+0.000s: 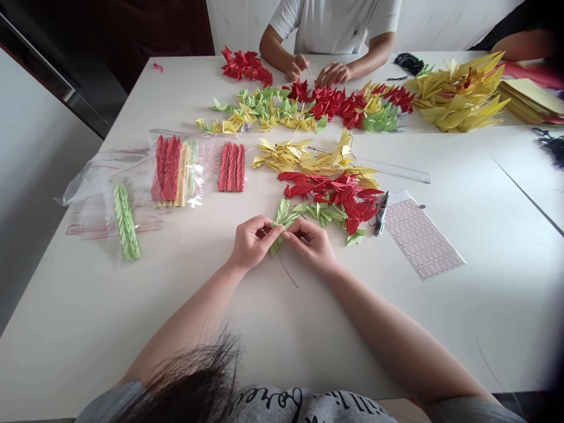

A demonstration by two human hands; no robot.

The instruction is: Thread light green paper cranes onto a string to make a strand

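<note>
My left hand (254,239) and my right hand (311,242) meet at the middle of the table, both pinching a string of green folded paper cranes (282,211). The thumbs and fingertips close on it from either side, hiding the part between them. A thin dark thread (288,271) trails from it toward me. Just beyond my right hand lie more green folded cranes (325,212), a red string of cranes (335,191) and a yellow string of cranes (304,157).
Left are plastic bags with red and yellow folded strips (166,170), a green strip (126,223) and red strips (231,167). Right are a pen (382,214), label sheet (420,238) and ruler (392,170). Opposite, another person's hands (332,74) rest behind paper cranes (259,111).
</note>
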